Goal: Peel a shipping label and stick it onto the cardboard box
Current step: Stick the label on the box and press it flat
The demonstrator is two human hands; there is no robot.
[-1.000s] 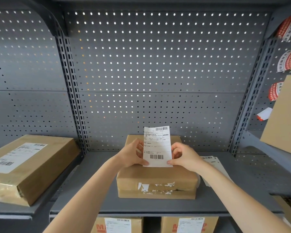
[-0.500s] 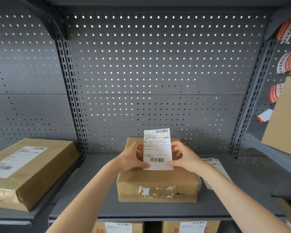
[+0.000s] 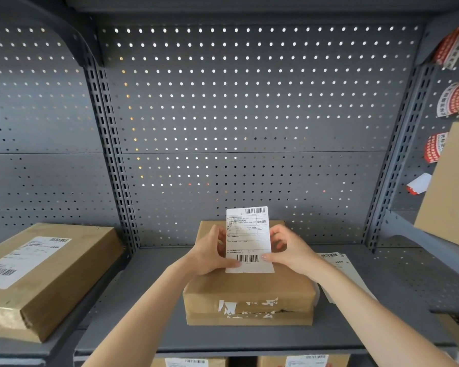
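Note:
A white shipping label (image 3: 248, 234) with barcodes at top and bottom stands upright above the cardboard box (image 3: 249, 295), which lies flat on the grey shelf (image 3: 143, 300). My left hand (image 3: 210, 254) pinches the label's lower left edge and my right hand (image 3: 289, 251) pinches its lower right edge. Fingers of both hands curl behind the sheet. The box's front face carries torn white label scraps. The label's lower edge hangs just over the box top; whether it touches is unclear.
More labels (image 3: 341, 266) lie on the shelf right of the box. A labelled parcel (image 3: 37, 276) sits on the left shelf, another box (image 3: 451, 186) at the right edge. Red-and-white tape strips (image 3: 451, 99) hang at upper right. A perforated back panel (image 3: 244, 115) closes the bay.
Both hands and the label have stayed nearly in place over the box; the view has tilted slightly, so everything sits a little lower in frame.

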